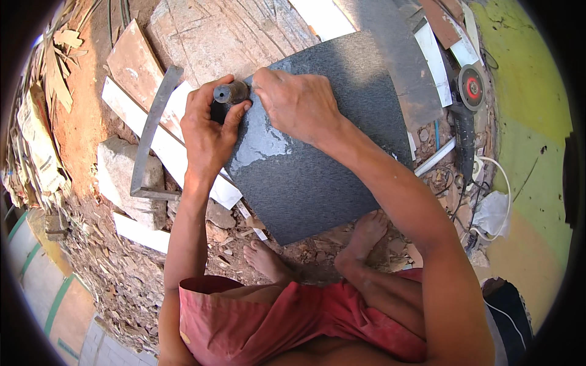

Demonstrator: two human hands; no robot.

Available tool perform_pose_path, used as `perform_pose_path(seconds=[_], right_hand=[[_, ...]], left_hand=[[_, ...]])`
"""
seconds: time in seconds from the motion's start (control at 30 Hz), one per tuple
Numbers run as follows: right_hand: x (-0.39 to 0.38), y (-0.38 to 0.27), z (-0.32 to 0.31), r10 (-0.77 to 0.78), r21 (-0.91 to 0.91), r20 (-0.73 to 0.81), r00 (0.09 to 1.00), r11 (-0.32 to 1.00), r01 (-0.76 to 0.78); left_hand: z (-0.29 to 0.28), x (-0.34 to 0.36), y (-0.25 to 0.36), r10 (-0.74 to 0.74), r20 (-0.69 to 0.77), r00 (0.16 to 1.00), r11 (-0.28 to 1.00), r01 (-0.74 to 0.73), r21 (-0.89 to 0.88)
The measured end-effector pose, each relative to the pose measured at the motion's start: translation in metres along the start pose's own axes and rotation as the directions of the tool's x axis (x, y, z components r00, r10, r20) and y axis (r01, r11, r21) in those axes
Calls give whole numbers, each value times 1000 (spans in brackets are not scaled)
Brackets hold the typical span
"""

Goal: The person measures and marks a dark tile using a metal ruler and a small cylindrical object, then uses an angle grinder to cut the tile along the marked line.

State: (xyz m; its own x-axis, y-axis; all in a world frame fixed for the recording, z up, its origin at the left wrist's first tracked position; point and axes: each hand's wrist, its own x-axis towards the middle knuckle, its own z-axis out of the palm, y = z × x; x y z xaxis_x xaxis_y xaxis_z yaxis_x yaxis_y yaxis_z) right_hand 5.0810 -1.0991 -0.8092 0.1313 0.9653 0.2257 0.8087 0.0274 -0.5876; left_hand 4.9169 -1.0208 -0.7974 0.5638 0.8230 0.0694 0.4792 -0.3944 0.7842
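Observation:
A large dark grey tile (311, 189) with a rough surface lies in front of me, a wet, pale patch (259, 143) near its left side. At its upper left edge my left hand (210, 119) curls its thumb and fingers around a short grey metal cylinder (227, 93) with a small hole in its end. Close to the right of that cylinder, my right hand (299, 104) is closed over the tile's upper left part. Its fingertips are turned away, so what they hold, if anything, is hidden.
An angle grinder (469, 107) with a cord lies on the right. A bent metal square (146, 143), a rock (125, 180) and white tile strips (143, 232) are on the left. Behind the tile is a stone slab (213, 36). My bare feet (268, 259) stand by the near edge.

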Motion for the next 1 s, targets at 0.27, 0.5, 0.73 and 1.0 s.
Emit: perform_pose_path(seconds=[0.27, 0.5, 0.73, 1.0], right_hand=[[5, -4, 1, 59, -1, 38, 998, 998, -59], [-8, -5, 0, 36, -16, -15, 999, 999, -37], [-3, -11, 5, 75, -33, -22, 997, 997, -75], [14, -4, 3, 10, -56, -52, 999, 998, -13]], left_hand=[[0, -1, 1, -5, 22, 1000, 1000, 5, -4], [-1, 0, 3, 29, 22, 999, 998, -30, 52], [-2, 1, -2, 0, 10, 1000, 1000, 0, 7], [-5, 1, 4, 39, 18, 999, 998, -40, 52]])
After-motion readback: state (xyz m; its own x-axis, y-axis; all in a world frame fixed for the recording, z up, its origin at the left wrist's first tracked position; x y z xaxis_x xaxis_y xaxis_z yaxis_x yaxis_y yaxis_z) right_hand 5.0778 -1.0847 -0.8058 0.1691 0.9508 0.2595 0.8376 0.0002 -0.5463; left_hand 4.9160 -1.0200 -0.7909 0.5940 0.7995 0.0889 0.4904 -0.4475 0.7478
